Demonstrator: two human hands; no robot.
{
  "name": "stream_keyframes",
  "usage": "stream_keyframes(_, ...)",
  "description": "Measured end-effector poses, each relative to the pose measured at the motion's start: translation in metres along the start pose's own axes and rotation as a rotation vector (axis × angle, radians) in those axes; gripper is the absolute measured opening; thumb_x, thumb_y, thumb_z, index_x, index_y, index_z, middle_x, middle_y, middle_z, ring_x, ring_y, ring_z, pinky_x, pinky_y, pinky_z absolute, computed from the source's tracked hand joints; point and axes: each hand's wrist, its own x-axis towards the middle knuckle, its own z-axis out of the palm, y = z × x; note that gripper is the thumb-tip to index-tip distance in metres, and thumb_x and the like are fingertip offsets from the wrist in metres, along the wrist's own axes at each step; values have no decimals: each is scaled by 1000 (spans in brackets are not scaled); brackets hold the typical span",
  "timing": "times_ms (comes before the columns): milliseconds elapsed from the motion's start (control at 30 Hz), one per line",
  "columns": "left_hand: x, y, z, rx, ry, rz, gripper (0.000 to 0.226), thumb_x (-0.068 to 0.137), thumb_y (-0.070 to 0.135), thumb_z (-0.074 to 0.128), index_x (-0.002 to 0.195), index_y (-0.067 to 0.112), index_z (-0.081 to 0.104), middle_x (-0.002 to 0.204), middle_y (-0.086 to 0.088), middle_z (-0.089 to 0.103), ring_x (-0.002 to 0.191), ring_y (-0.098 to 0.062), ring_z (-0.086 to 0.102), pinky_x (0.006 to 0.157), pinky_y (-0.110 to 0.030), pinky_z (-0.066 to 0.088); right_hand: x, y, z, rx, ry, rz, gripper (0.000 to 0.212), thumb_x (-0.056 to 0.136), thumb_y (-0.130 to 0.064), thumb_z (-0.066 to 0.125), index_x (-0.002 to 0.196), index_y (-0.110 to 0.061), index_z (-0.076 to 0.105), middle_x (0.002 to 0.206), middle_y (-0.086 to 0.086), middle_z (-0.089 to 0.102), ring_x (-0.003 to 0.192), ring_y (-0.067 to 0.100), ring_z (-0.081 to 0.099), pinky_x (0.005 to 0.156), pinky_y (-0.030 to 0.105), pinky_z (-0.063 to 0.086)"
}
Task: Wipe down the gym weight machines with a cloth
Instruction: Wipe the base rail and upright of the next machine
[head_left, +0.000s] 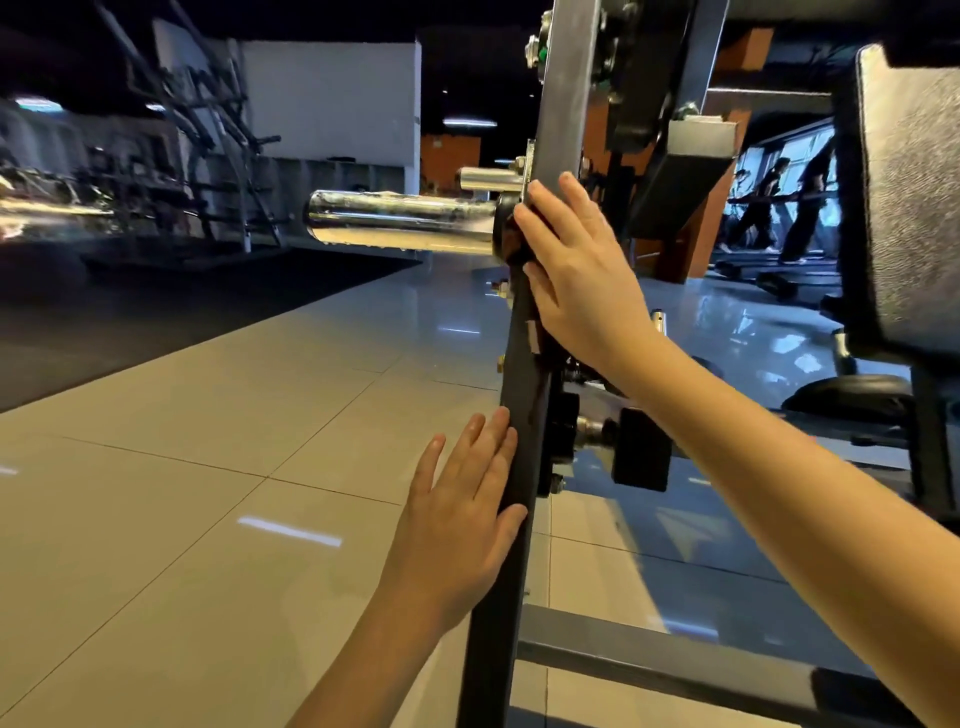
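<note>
The one head-worn wide-angle camera looked forward and down from a low stance. It sat very close to the dark grey upright steel post (524, 415) of a weight machine, which ran the frame's full height right of centre. Leftward, glossy beige floor tiles (208, 493) spread toward a dim hall.

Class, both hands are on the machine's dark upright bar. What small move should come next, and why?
Probably slide the right hand down the dark upright bar toward the left hand, which rests flat lower down. The right hand presses what looks like a dark cloth beside the chrome sleeve, so the bar below seems next to wipe.
</note>
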Motion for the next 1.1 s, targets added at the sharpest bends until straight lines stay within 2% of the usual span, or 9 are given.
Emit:
stream_keyframes(67,5,2,0,-2,12,-8,60,101,47,5,148,15,23,158,-3,22,145,-19,20,113,-42,15,-4,-10,4,23,42,51,48,96,-13,52,142,-1,43,151,16,39,144,40,23,117,52,20)
stream_keyframes(267,16,5,-3,-22,54,-25,59,101,48,5,148,16,22,158,-2,22,144,-18,18,112,-41,15,-27,13,-2,-10,-114,-210,53,95,-24,39,145,-7,40,152,14,38,144,36,25,117,49,19)
stream_keyframes(333,25,4,-6,-12,72,-17,58,101,47,8,147,16,25,157,-2,23,144,-17,17,114,-39,13,-12,18,-1,-18,-54,-100,52,97,-26,37,146,-7,39,153,13,36,146,35,22,118,50,16)
stream_keyframes(433,33,5,-8,-15,90,-15,56,100,45,20,147,14,26,157,-2,23,145,-17,16,115,-39,12,-9,0,5,67,27,70,51,97,-19,48,146,-6,39,154,14,34,146,37,18,118,47,11)
stream_keyframes(500,34,6,-8,-19,86,-16,57,99,44,22,147,14,25,157,-2,22,145,-17,15,115,-39,12,-22,-5,7,66,-5,12,52,96,-19,48,145,-5,39,153,14,35,146,36,20,117,46,13)
stream_keyframes(633,40,2,-14,-27,76,-3,58,101,47,8,148,16,21,157,-1,23,145,-16,16,114,-38,14,-13,20,-4,-12,-80,-156,53,97,-28,35,145,-8,40,152,13,38,145,34,25,117,47,16)
stream_keyframes(800,68,3,-19,-62,144,-24,60,98,43,26,148,10,25,158,-1,18,144,-16,13,115,-35,7,21,12,2,88,58,87,48,97,-21,42,144,-8,43,152,11,38,147,35,18,117,43,5)
stream_keyframes(1000,69,5,-9,-124,195,-29,60,98,43,26,150,16,10,159,2,11,146,-16,11,115,-36,8,-2,23,4,77,14,-99,53,96,-30,31,143,-9,44,150,10,41,145,33,23,117,43,9)
stream_keyframes(1100,69,4,-4,-124,222,-20,58,101,44,17,151,17,8,159,3,7,147,-14,8,116,-35,7,16,27,8,99,99,-33,51,96,-28,34,141,-8,47,148,12,44,144,36,26,117,44,11)
